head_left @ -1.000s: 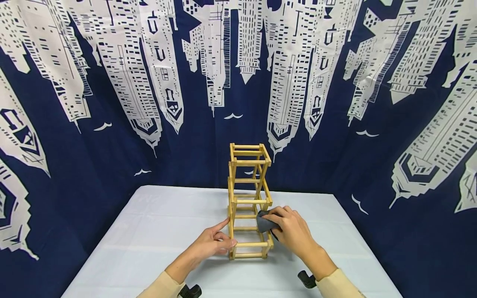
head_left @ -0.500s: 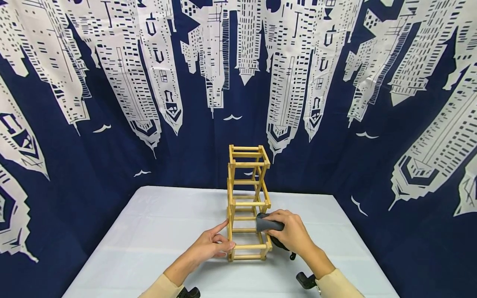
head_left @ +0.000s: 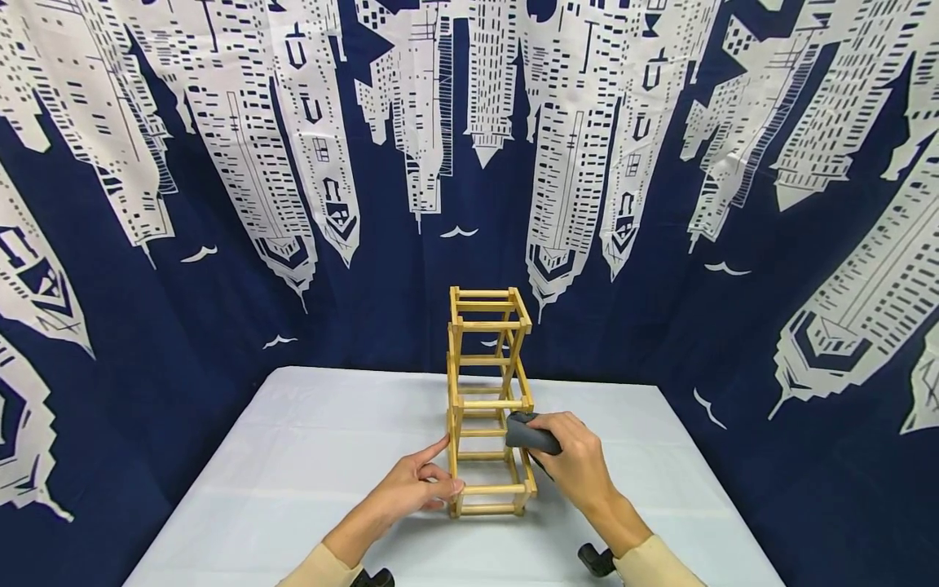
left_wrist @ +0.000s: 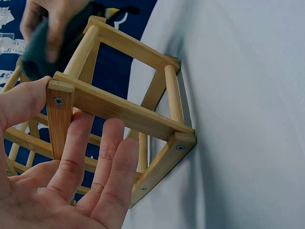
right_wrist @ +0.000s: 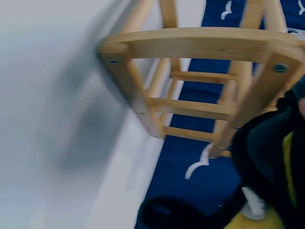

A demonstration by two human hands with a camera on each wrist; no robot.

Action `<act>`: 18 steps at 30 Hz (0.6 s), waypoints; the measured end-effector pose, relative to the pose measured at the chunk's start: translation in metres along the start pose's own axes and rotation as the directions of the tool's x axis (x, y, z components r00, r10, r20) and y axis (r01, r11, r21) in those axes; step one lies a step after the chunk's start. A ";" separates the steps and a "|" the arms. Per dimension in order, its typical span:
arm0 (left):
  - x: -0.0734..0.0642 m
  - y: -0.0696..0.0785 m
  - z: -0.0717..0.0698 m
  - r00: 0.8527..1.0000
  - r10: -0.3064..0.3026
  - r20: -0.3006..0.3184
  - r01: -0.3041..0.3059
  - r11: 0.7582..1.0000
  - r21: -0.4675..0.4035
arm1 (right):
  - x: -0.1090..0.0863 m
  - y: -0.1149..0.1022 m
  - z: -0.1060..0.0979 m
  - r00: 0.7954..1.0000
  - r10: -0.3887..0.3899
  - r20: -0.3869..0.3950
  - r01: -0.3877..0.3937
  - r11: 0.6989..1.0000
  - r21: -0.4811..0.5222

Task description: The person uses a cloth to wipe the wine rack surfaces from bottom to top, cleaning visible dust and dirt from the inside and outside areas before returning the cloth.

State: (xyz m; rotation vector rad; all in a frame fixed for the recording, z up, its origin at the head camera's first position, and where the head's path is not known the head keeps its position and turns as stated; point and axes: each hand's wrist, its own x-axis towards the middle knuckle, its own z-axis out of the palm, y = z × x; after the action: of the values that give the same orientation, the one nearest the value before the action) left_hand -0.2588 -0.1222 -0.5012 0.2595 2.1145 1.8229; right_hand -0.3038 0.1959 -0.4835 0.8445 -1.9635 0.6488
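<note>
In the head view, a wooden rack [head_left: 495, 404] stands upright near the middle of a white surface [head_left: 345, 440], its tiers rising in front of a dark blue cloth [head_left: 418, 310] printed with white upside-down skyscrapers and birds. Of the hands, the left hand [head_left: 411, 489] touches the rack's left side low down, the index finger stretched out against it and the thumb tip at the front corner. The right hand [head_left: 575, 456] grips a dark object [head_left: 531, 436] at the rack's right side, just below the middle tier; whether the two touch cannot be told. Pale sleeves [head_left: 653, 562] cover both forearms, and a black device [head_left: 594, 561] sits near each wrist. In the left wrist view, the left thumb meets the end of a short post [left_wrist: 59, 119] with a screw head [left_wrist: 58, 101] in it, while the fingers lie fairly straight, one tip reaching behind a flat slat [left_wrist: 119, 107]. At upper left, the right hand and the dark object are blurred. In the right wrist view, the rack's lower part meets the surface; the dark object fills the right side, with a yellow patch [right_wrist: 259, 222] below it, and only a sliver of the right hand shows at the edge.
</note>
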 end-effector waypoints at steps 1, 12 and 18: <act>0.000 0.001 0.000 1.000 0.000 -0.003 0.000 1.000 0.000 | 0.003 -0.001 -0.002 0.999 -0.026 -0.027 0.026 0.999 0.022; 0.000 -0.001 0.003 1.000 0.001 -0.021 -0.001 1.000 -0.006 | 0.014 -0.010 -0.016 0.999 -0.033 -0.042 0.036 0.996 0.084; 0.000 -0.003 0.005 1.000 -0.014 -0.019 0.014 1.000 0.001 | 0.031 -0.022 -0.037 0.998 -0.057 0.000 0.057 0.992 0.111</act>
State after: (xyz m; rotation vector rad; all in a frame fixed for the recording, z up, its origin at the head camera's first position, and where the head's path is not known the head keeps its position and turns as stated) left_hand -0.2570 -0.1184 -0.5043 0.2287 2.1250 1.8232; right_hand -0.2803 0.1987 -0.4362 0.9669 -1.9132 0.7288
